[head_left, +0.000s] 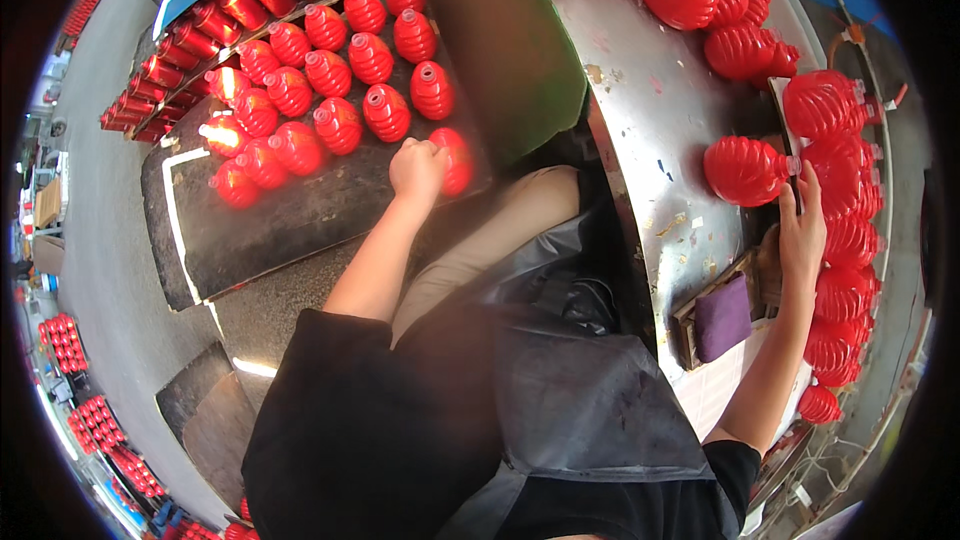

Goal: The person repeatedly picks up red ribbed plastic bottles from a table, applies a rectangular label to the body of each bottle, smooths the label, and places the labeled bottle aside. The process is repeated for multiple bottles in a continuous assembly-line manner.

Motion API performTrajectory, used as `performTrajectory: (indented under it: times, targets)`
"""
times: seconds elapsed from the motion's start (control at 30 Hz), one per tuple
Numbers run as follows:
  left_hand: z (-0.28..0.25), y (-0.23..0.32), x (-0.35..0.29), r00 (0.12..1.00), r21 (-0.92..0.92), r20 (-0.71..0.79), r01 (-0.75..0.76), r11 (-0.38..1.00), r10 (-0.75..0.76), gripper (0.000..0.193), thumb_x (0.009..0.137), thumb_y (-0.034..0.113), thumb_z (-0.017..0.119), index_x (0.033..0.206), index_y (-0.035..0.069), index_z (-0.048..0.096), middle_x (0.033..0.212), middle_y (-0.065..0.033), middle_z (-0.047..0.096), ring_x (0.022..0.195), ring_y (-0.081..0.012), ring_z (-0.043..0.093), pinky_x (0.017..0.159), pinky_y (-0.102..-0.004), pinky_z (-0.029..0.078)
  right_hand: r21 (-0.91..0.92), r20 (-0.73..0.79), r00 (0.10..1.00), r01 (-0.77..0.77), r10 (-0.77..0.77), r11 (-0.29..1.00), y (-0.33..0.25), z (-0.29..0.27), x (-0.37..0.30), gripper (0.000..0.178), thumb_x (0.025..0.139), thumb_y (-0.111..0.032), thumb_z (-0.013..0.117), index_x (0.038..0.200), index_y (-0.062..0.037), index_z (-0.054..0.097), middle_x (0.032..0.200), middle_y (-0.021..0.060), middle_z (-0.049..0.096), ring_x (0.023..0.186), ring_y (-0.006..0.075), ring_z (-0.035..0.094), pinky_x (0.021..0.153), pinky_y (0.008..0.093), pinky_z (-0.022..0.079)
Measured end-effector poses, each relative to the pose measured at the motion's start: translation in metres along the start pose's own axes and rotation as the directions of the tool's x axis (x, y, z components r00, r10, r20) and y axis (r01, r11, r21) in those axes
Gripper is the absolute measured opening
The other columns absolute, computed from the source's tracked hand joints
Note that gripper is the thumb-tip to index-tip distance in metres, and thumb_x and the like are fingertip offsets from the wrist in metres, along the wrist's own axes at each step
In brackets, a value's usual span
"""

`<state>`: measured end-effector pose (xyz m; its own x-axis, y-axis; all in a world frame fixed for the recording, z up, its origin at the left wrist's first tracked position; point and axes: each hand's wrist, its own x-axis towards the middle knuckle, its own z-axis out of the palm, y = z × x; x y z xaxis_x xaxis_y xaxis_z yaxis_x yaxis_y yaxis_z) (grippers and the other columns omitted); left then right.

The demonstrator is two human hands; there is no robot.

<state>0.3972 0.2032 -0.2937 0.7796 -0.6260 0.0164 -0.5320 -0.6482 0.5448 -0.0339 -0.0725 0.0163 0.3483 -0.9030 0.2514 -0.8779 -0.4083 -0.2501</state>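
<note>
Two bottles at your hands. The left-hand bottle point(455, 162), red and ribbed, is right against your fingers, at the near end of a column. The right-hand bottle point(740, 171) is on its side over the metal table point(640, 130), neck toward your fingertips; can't tell if it's lifted.

Doing it well, my read: handle both by the neck, the walls look thin and likely dent. Left one: base flat and in line with its column, gap to the next bottle, then let go straight up so your knuckles don't tip it. Right one: get a firm pinch on the neck before moving it, and swing clear of the bottles behind.

Hands: your left hand point(416, 172) is curled narrow, looks pinched on the top of its bottle; neck itself hidden by fingers. Your right hand point(803, 230) is narrow too, thumb and fingers at the neck; can't tell if it's really closed.

Outward: standing bottles point(385, 112) beyond and left of your left hand, on the dark board point(290, 245). Lying bottles point(843, 230) just right of your right hand, purple pad point(722, 318) nearer you, left of that forearm.
</note>
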Motion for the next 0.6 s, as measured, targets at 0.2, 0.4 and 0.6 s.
performTrajectory:
  times: [0.2,0.4,0.6]
  targets:
    - [0.03,0.004,0.005,0.991,0.026,-0.005,-0.135,0.99,0.135,0.026,0.087,0.029,0.072,0.078,0.005,0.078,0.087,-0.0216,0.071,0.081,-0.0389,0.072,0.078,-0.0502,0.058,-0.116,-0.029,0.999,-0.045,0.042,0.992,-0.011,0.01,0.032,0.05,0.103,-0.04,0.065,0.142,-0.0105,0.055,0.112,0.0266,0.073,0.105,0.0441,0.071,0.088,0.0495,0.055]
    - [0.024,0.021,0.004,0.963,0.133,0.078,-0.266,0.955,0.257,0.028,0.089,0.028,0.066,0.078,0.004,0.077,0.083,-0.0249,0.072,0.077,-0.0442,0.071,0.076,-0.0549,0.058,-0.109,0.047,0.999,0.023,-0.018,0.994,-0.013,0.014,0.044,0.031,0.097,-0.031,0.067,0.104,-0.0019,0.06,0.091,0.0274,0.071,0.092,0.0481,0.069,0.08,0.0529,0.053]
    - [-0.021,0.077,0.026,0.972,0.1,0.026,-0.233,0.967,0.232,0.024,0.092,0.026,0.064,0.092,0.008,0.079,0.096,-0.0178,0.075,0.089,-0.0377,0.073,0.081,-0.0498,0.058,0.464,-0.022,0.982,-0.156,0.188,0.872,0.071,-0.046,-0.052,0.019,0.1,-0.018,0.064,0.093,-0.0025,0.055,0.083,0.0015,0.055,0.081,0.0134,0.054,0.073,0.03,0.046]
